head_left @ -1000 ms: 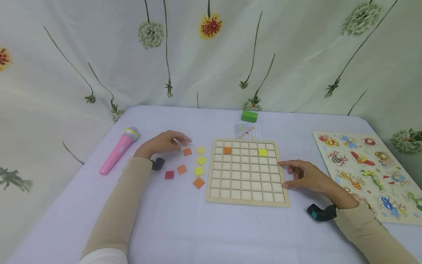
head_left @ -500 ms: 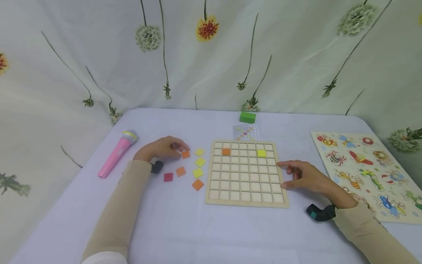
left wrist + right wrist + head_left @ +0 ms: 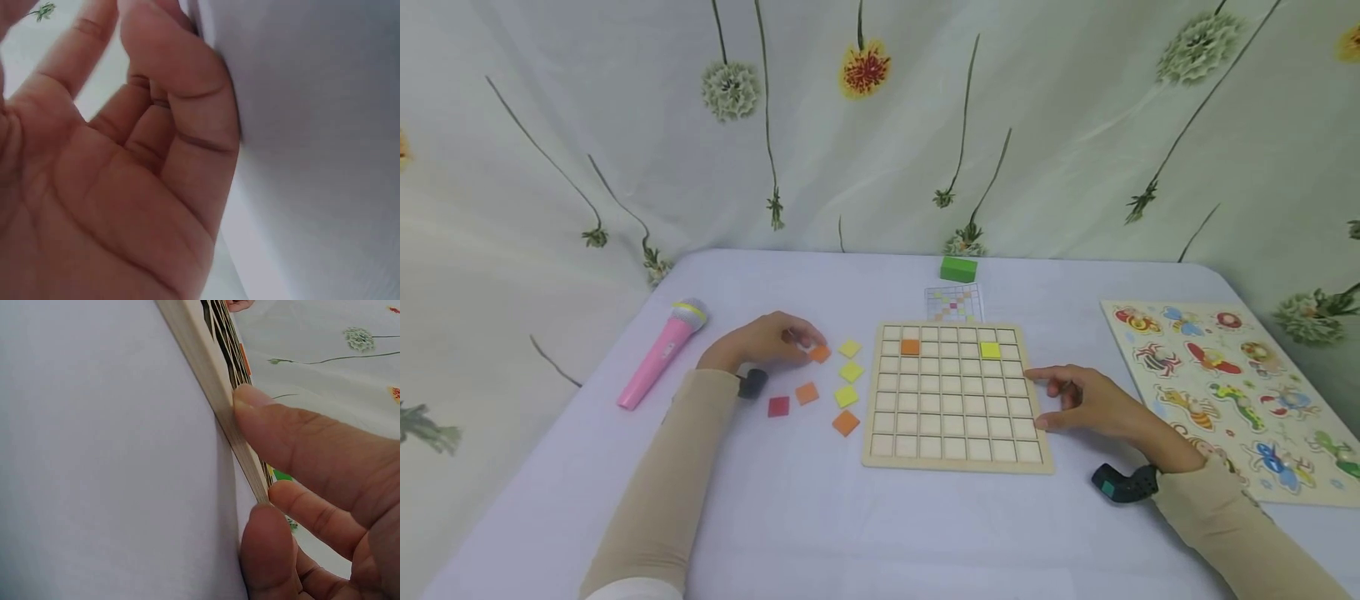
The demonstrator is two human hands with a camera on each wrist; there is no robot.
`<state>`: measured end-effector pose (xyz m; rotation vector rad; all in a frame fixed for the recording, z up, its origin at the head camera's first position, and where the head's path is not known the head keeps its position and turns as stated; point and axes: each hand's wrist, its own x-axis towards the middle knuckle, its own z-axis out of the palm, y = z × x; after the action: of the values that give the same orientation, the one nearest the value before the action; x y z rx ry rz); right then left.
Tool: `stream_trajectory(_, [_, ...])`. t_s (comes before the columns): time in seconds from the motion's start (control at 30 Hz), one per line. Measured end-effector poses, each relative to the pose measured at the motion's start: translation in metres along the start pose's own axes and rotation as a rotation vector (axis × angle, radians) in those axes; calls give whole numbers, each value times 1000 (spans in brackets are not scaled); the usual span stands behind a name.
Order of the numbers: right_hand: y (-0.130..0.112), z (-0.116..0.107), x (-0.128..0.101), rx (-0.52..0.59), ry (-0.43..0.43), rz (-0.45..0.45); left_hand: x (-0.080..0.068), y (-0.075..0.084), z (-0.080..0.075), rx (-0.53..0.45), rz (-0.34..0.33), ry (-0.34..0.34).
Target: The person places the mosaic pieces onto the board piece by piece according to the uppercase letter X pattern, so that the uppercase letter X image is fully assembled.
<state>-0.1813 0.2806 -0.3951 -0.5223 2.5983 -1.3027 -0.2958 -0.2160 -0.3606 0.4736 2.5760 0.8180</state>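
Though off the board (image 3: pixel 930 403), three orange tiles (image 3: pixel 807 393), three yellow (image 3: pixel 851 371), one red (image 3: pixel 778 407).

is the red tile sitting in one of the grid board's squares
No, the red tile lies on the white tablecloth, apart from the grid board and left of it in the head view.

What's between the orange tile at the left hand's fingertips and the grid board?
The farthest yellow tile lies flat, directly between the orange tile at the left hand and the grid board. Being low, it probably wouldn't block a lifted move; a straight slide would likely hit it.
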Motion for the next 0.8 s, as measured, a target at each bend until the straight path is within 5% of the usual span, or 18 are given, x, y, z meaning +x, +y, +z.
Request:
stream_trajectory(0.47, [-3,-1,1,-11,2,9,5,-9,0,-41,-19,60])
stream_trajectory(0.8, [-3,0,0,-4,5,17,10,2,3,17,54,103])
